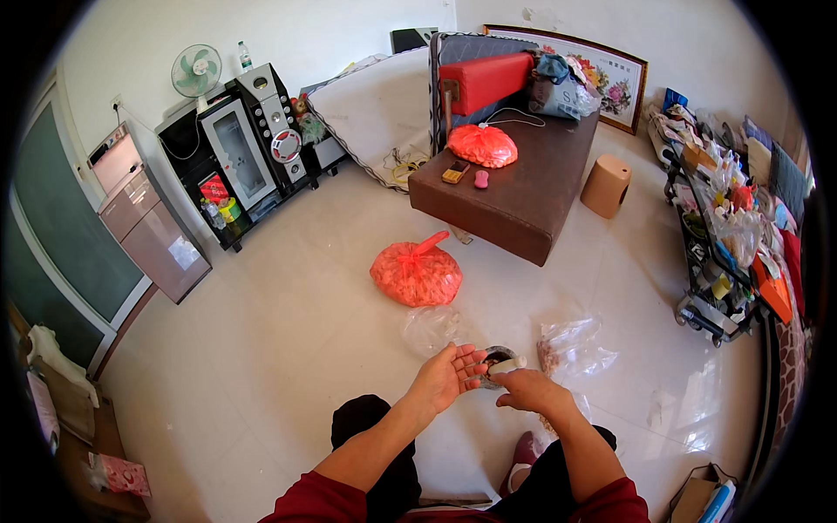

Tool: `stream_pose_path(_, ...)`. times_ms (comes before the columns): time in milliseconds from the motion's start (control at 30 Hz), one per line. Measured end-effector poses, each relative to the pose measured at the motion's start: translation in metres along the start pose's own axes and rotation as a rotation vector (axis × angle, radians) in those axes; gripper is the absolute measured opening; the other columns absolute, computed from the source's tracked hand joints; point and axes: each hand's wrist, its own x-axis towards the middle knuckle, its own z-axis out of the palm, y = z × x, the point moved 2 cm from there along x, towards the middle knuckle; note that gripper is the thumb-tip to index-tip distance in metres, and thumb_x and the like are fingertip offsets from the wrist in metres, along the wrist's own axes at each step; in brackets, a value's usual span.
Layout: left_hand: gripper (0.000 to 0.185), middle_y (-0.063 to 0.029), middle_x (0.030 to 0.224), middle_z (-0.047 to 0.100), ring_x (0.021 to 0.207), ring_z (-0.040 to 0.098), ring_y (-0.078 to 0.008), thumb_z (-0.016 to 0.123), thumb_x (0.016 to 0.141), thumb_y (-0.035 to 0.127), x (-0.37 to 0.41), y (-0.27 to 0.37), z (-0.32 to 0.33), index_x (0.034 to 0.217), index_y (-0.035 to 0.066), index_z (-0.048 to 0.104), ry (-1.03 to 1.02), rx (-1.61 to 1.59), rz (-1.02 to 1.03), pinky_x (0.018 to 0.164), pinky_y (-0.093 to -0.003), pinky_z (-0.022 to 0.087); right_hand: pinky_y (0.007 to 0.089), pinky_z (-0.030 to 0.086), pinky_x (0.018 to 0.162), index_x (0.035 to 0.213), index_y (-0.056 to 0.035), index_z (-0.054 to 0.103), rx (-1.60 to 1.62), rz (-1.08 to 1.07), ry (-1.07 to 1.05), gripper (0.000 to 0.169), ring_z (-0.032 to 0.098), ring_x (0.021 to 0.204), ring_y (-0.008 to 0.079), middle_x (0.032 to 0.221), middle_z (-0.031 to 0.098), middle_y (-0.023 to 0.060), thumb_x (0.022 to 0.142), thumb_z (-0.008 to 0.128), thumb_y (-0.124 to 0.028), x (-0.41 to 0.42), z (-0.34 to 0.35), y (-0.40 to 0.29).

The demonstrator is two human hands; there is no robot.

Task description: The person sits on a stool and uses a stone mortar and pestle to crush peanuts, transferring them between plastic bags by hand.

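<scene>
A round stone mortar (502,353) stands on the floor before my knees, with small brownish pieces inside and a pale pestle (509,365) leaning in it. My left hand (451,376) is palm up at the mortar's left rim, its fingers apart and nothing seen in it. At the near right rim is my right hand (528,392), back upward, by the pestle; its fingertips are partly hidden, so whether it touches the pestle or holds a small piece is unclear. A clear plastic bag (575,346) with reddish-brown bits lies right of the mortar.
A knotted red plastic bag (416,273), filled, sits beyond an empty-looking clear bag (431,330). Farther off is a brown padded bench (503,216) bearing another red bag (482,145). An orange stool (606,186) and a loaded wheeled rack (713,261) stand at the right.
</scene>
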Motion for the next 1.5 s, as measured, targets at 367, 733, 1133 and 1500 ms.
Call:
stream_pose_path(367, 0.038, -0.0117, 0.116, 0.058, 0.098, 0.057, -0.0237, 0.031, 0.099, 0.034, -0.003, 0.002, -0.001, 0.116, 0.005, 0.049, 0.017, 0.004, 0.004, 0.079, -0.037, 0.048, 0.0463, 0.048, 0.078, 0.107, -0.0079, 0.056, 0.002, 0.024, -0.023, 0.036, 0.06, 0.094, 0.0354, 0.093, 0.064, 0.0171, 0.077, 0.067, -0.025, 0.0, -0.002, -0.005)
stream_pose_path(733, 0.038, -0.0107, 0.116, 0.058, 0.098, 0.058, -0.0233, 0.032, 0.099, 0.035, -0.004, 0.001, 0.002, 0.116, 0.006, 0.05, 0.023, 0.004, -0.012, 0.079, -0.0369, 0.048, 0.046, 0.048, 0.075, 0.104, -0.0078, 0.055, -0.033, 0.033, -0.024, 0.034, 0.061, 0.092, 0.0346, 0.093, 0.064, 0.0162, 0.077, 0.068, -0.025, 0.001, -0.001, -0.005)
stream_pose_path(1133, 0.037, -0.0104, 0.115, 0.058, 0.098, 0.057, -0.0228, 0.034, 0.099, 0.035, -0.003, 0.002, -0.001, 0.117, 0.006, 0.05, 0.017, -0.015, 0.011, 0.079, -0.0365, 0.048, 0.0445, 0.048, 0.075, 0.114, -0.0103, 0.053, -0.019, 0.015, -0.028, 0.043, 0.061, 0.09, 0.0348, 0.091, 0.064, 0.0163, 0.076, 0.069, -0.023, 0.0, 0.004, -0.004)
stream_pose_path(1500, 0.038, -0.0106, 0.116, 0.058, 0.099, 0.058, -0.023, 0.035, 0.098, 0.035, -0.003, 0.002, -0.001, 0.116, 0.006, 0.05, 0.001, -0.037, 0.015, 0.079, -0.0363, 0.048, 0.0452, 0.048, 0.076, 0.109, -0.0093, 0.055, -0.025, 0.017, -0.036, 0.039, 0.061, 0.091, 0.0349, 0.093, 0.064, 0.0163, 0.076, 0.069, -0.024, 0.001, -0.001, -0.009)
